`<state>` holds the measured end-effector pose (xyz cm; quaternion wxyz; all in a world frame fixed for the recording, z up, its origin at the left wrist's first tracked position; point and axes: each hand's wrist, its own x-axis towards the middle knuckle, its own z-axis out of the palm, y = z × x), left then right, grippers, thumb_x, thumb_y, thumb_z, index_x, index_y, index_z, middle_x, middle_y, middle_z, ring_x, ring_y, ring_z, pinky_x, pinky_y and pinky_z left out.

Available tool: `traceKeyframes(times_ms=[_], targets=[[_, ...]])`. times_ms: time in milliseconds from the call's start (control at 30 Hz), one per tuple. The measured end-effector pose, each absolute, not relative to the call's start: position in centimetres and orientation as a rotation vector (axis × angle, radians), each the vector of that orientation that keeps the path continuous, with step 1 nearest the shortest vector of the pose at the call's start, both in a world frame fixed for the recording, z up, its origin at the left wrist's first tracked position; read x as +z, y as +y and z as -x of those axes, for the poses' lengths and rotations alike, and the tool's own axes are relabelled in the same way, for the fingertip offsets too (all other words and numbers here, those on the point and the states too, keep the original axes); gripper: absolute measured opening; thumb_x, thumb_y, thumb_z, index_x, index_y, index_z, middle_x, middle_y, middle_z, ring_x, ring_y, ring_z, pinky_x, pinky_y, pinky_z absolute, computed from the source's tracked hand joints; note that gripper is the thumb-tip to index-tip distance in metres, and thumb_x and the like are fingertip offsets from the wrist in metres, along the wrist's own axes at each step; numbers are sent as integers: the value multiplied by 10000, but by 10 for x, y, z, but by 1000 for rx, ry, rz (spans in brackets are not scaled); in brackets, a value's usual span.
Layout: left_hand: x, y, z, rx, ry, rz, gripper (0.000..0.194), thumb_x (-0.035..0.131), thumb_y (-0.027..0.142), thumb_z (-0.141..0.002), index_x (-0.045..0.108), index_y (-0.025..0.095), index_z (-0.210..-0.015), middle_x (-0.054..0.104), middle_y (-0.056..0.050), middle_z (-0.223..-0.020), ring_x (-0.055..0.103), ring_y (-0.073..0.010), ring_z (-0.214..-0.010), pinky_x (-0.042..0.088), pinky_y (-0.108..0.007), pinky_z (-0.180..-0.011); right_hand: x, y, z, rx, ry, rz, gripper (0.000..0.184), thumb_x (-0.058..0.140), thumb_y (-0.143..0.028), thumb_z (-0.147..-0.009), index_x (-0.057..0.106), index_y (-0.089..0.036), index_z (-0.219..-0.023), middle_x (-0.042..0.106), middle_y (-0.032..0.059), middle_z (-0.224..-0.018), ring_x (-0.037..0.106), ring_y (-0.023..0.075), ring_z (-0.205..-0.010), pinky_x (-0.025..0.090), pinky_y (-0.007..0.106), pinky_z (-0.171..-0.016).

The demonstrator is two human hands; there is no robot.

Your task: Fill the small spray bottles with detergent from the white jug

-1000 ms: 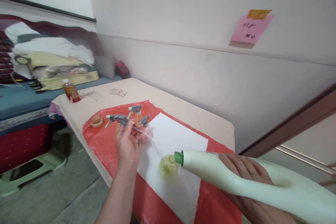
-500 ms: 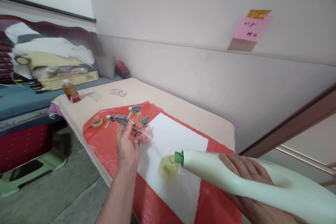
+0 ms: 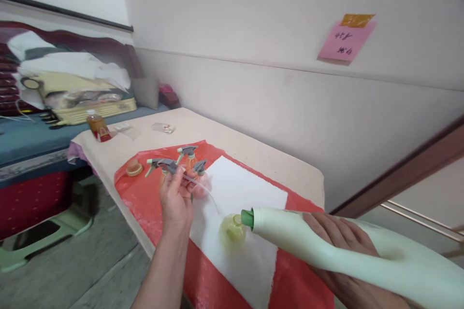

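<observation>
Sprayer head (image 3: pixel 167 166) — in left grip (image 3: pixel 178 192); green bottle (image 3: pixel 232 232) — beyond fingertips.

Light soft, even | floor (image 3: pixel 105 260) dimmer | faint glare, red sheet (image 3: pixel 203 275) | edges stretched | background slightly blurred

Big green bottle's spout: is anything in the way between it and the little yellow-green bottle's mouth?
Nothing that I can see. The green spout is right by the little bottle's mouth. The left hand holds a spray top on the other side, and its thin tube hangs beside the little bottle, not between.
</observation>
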<state>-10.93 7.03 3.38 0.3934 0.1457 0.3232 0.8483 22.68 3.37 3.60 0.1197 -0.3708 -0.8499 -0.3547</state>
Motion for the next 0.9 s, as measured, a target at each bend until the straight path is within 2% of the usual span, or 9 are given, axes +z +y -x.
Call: traceKeyframes(times_ms=[400, 733, 900], targets=[[35, 69, 109, 2143, 831, -371, 239, 759, 334, -725, 653, 157, -845, 663, -6, -644, 615, -122, -593, 455, -225, -564, 48, 32, -219, -1140, -2501, 1019, 360, 429, -116, -850, 601, -53, -1160, 638, 210, -1073, 599, 341, -947, 482, 539, -831], [35, 70, 108, 2146, 834, -367, 238, 759, 338, -724, 660, 158, -844, 665, -9, -644, 628, -132, -611, 459, -234, -575, 38, 35, -225, -1074, -2479, 1077, 365, 493, -164, -865, 560, -76, -1213, 625, 199, -1148, 591, 329, -984, 499, 531, -832], [33, 70, 109, 2145, 839, -375, 233, 755, 339, -728, 662, 160, -843, 669, -12, -652, 630, -135, -615, 454, -235, -575, 41, 32, -224, -1104, -2497, 1063, 374, 454, -118, -862, 561, -71, -1218, 631, 206, -1137, 594, 343, -997, 490, 548, -846]])
